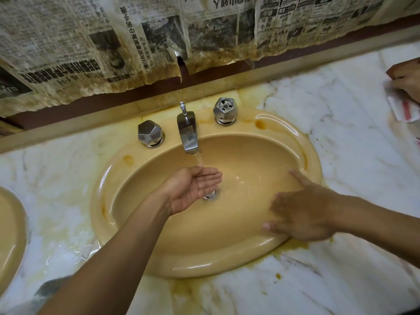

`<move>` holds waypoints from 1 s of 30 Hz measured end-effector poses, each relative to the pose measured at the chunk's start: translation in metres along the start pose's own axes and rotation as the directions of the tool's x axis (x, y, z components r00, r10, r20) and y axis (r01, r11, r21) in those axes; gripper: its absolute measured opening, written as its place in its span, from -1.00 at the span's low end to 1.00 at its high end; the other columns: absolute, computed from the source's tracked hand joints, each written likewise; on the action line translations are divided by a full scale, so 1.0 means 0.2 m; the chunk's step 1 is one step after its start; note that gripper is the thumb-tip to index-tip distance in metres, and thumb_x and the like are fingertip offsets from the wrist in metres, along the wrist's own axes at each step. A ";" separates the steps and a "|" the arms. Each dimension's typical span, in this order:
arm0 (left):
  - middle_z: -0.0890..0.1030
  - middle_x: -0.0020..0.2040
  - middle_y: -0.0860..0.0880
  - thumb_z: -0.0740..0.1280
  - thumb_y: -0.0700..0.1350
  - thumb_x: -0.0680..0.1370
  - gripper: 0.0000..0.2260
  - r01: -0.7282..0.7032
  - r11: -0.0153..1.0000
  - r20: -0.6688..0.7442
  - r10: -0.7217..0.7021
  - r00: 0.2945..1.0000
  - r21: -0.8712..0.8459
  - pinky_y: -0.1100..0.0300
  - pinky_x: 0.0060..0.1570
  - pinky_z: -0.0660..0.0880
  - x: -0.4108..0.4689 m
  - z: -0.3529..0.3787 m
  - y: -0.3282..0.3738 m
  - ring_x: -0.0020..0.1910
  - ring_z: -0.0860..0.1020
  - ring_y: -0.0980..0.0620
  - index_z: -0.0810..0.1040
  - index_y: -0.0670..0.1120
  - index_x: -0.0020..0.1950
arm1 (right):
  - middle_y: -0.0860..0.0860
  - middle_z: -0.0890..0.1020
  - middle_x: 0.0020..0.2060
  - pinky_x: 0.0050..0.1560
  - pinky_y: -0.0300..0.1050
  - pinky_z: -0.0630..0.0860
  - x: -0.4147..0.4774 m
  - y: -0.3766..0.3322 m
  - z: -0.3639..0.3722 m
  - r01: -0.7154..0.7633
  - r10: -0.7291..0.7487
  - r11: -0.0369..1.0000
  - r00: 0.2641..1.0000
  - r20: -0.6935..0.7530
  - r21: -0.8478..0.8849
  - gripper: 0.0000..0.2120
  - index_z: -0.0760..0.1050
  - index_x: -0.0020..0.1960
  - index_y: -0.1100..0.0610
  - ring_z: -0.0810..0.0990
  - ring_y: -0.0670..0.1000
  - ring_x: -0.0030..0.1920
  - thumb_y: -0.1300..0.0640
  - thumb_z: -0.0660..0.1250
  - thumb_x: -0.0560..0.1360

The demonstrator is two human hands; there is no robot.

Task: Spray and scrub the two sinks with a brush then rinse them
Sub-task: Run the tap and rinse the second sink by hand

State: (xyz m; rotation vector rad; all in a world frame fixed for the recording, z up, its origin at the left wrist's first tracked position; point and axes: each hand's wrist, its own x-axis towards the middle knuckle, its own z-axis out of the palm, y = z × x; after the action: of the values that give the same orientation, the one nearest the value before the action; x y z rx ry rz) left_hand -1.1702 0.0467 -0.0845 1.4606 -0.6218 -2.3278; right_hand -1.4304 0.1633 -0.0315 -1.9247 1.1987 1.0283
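A tan oval sink [145,242] fills the middle of the marble counter. Water runs from its chrome faucet [188,133] into my left hand [193,188], which is cupped palm-up under the stream, just above the drain [211,195]. My right hand [302,214] lies flat, fingers spread, against the sink's right inner wall and holds nothing. The edge of a second tan sink [11,235] shows at the far left. No brush or spray bottle is in view.
Two chrome knobs, the left knob [150,134] and the right knob [225,111], flank the faucet. Stained newspaper [136,42] hangs on the wall behind. Another person's hand [406,80] rests on a white and red cloth [404,109] at the far right. The counter [341,137] is wet and yellow-stained.
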 end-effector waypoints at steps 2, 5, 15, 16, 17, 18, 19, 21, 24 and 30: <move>0.64 0.25 -0.29 0.06 -0.08 0.76 -0.61 -0.017 0.999 -0.042 0.015 0.999 -0.047 -0.02 0.32 0.52 0.00 -0.06 0.00 0.28 0.62 -0.18 0.55 -0.34 0.27 | -0.16 0.29 0.56 0.41 0.23 -0.62 -0.08 -0.06 0.00 0.077 -0.084 0.986 0.995 0.044 0.147 0.04 0.14 0.63 -0.04 0.02 -0.27 0.58 -0.57 -0.44 0.38; 0.64 0.25 -0.29 0.05 -0.07 0.76 -0.59 -0.032 0.996 -0.056 0.027 0.998 -0.084 -0.05 0.37 0.48 -0.01 -0.10 0.00 0.31 0.59 -0.19 0.55 -0.35 0.27 | -0.15 0.40 0.50 0.34 0.27 -0.67 -0.02 -0.01 0.00 0.022 -0.023 0.997 1.000 0.010 0.071 0.10 0.29 0.57 -0.05 0.12 -0.22 0.58 -0.59 -0.49 0.34; 0.72 0.02 -0.22 0.10 -0.10 0.72 -0.64 -0.042 0.977 -0.117 0.018 0.993 -0.208 0.03 0.10 0.62 0.10 -0.05 0.08 -0.03 0.72 -0.13 0.63 -0.27 0.08 | -0.13 0.37 0.52 0.51 0.25 -0.44 0.09 0.02 0.02 0.034 -0.028 0.997 0.997 -0.068 0.074 0.18 0.32 0.55 -0.05 0.14 -0.16 0.59 -0.54 -0.57 0.24; 0.71 -0.02 -0.20 0.10 -0.11 0.72 -0.65 -0.042 0.976 -0.119 0.017 0.993 -0.211 0.03 0.08 0.63 0.12 -0.03 0.10 -0.07 0.73 -0.12 0.64 -0.26 0.06 | -0.11 0.31 0.56 0.54 0.23 -0.40 0.10 0.03 0.02 0.012 -0.009 0.999 0.996 -0.088 0.034 0.21 0.28 0.58 -0.02 0.09 -0.15 0.60 -0.51 -0.59 0.21; 0.71 -0.05 -0.19 0.10 -0.12 0.71 -0.65 -0.045 0.974 -0.118 0.018 0.993 -0.224 0.03 0.06 0.64 0.14 -0.02 0.11 -0.10 0.73 -0.12 0.64 -0.25 0.04 | -0.10 0.28 0.58 0.56 0.21 -0.34 0.10 0.04 0.03 0.017 -0.013 0.999 0.995 -0.103 0.036 0.21 0.27 0.59 -0.01 0.07 -0.14 0.61 -0.51 -0.59 0.22; 0.70 -0.05 -0.18 0.10 -0.11 0.71 -0.65 -0.046 0.968 -0.111 0.018 0.994 -0.248 0.02 0.05 0.65 0.16 -0.01 0.12 -0.10 0.72 -0.12 0.64 -0.25 0.04 | -0.10 0.31 0.56 0.59 0.18 -0.25 0.11 0.03 0.04 0.038 -0.030 0.997 0.994 -0.107 0.070 0.19 0.29 0.57 -0.03 0.12 -0.11 0.60 -0.53 -0.58 0.24; 0.70 -0.05 -0.18 0.11 -0.10 0.71 -0.66 -0.046 0.959 -0.103 0.018 0.995 -0.279 0.02 0.05 0.65 0.18 0.00 0.12 -0.08 0.71 -0.12 0.63 -0.24 0.05 | -0.11 0.40 0.50 0.60 0.15 -0.10 0.11 0.01 0.06 0.073 -0.060 0.990 0.992 -0.113 0.120 0.17 0.36 0.51 -0.06 0.23 -0.06 0.56 -0.56 -0.57 0.26; 0.70 0.00 -0.18 0.14 -0.07 0.71 -0.68 -0.040 0.941 -0.091 0.010 0.996 -0.335 0.02 0.06 0.64 0.23 0.02 0.13 0.02 0.68 -0.15 0.61 -0.24 0.08 | -0.15 0.55 0.29 0.49 0.10 0.20 0.12 -0.01 0.10 0.129 -0.099 0.973 0.982 -0.161 0.190 0.13 0.47 0.32 -0.12 0.43 0.01 0.37 -0.61 -0.57 0.24; 0.70 0.05 -0.22 0.11 -0.09 0.73 -0.67 -0.026 0.922 -0.096 -0.012 0.995 -0.386 0.01 0.12 0.60 0.27 0.07 0.11 0.10 0.65 -0.18 0.58 -0.27 0.16 | -0.18 0.58 0.16 0.36 0.08 0.36 0.16 0.02 0.14 0.127 -0.074 0.963 0.973 -0.216 0.239 0.07 0.48 0.19 -0.15 0.49 0.03 0.22 -0.61 -0.57 0.23; 0.65 0.22 -0.28 0.15 -0.12 0.71 -0.66 0.131 0.939 0.233 -0.057 0.971 -0.319 -0.08 0.26 0.54 0.18 0.27 0.02 0.22 0.64 -0.22 0.55 -0.31 0.29 | -0.11 0.54 0.34 0.43 0.10 0.32 0.14 0.06 0.07 0.066 -0.039 0.979 0.990 -0.137 0.193 -0.06 0.45 0.35 -0.11 0.46 0.08 0.35 -0.50 -0.47 0.41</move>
State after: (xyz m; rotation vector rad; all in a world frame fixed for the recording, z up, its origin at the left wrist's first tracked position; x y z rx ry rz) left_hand -1.2335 0.0364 -0.0890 1.1117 -0.1953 -2.5386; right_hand -1.4365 0.1579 -0.0638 -1.8804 1.2655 0.7336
